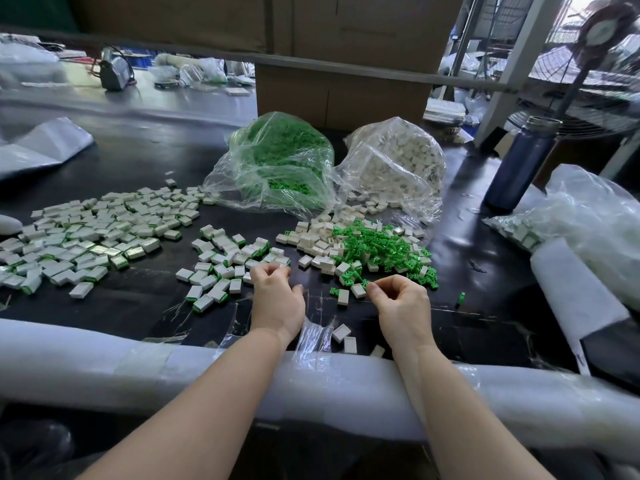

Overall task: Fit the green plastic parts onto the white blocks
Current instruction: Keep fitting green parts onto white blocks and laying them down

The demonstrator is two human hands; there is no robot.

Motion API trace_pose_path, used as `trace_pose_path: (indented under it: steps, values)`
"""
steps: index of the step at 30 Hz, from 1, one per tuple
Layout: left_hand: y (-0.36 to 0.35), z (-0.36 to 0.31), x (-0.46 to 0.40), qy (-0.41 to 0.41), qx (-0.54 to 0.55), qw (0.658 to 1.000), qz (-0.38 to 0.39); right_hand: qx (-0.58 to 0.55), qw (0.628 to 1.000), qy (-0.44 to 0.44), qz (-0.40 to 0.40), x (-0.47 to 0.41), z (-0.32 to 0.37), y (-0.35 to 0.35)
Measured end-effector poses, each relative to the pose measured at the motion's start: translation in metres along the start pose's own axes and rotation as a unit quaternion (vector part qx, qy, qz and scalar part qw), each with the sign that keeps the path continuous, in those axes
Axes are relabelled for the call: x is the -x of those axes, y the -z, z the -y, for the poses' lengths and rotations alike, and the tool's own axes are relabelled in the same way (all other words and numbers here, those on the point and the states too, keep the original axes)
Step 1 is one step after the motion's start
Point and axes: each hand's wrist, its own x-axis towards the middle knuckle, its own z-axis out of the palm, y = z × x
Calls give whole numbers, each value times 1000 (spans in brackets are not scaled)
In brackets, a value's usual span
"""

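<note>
Green plastic parts (377, 247) near curled left hand (277, 299) and right hand (401, 303), contents unclear.

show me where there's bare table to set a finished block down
Bare black table lies between the finished blocks and the foam edge roll, and right of the green parts pile toward the bottle. Between both hands it's crowded.

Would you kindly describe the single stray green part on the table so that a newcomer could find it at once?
Start at the tall dark blue bottle on the table's right side, then come down toward the near edge, past the loose pile of green parts. The stray green part lies alone on bare black table, right of the right hand, with no white block touching it.
</note>
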Motion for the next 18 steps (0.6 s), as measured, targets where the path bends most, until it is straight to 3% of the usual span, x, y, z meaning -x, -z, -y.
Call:
trace_pose_path:
  steps: [10,18]
  values:
    - [-5,-3,1,-13,-106,993,53,74,997,-9,13,-2,-3,-2]
    - [-8,-5,9,-169,-180,967,61,165,986,-1,27,-2,0,-5]
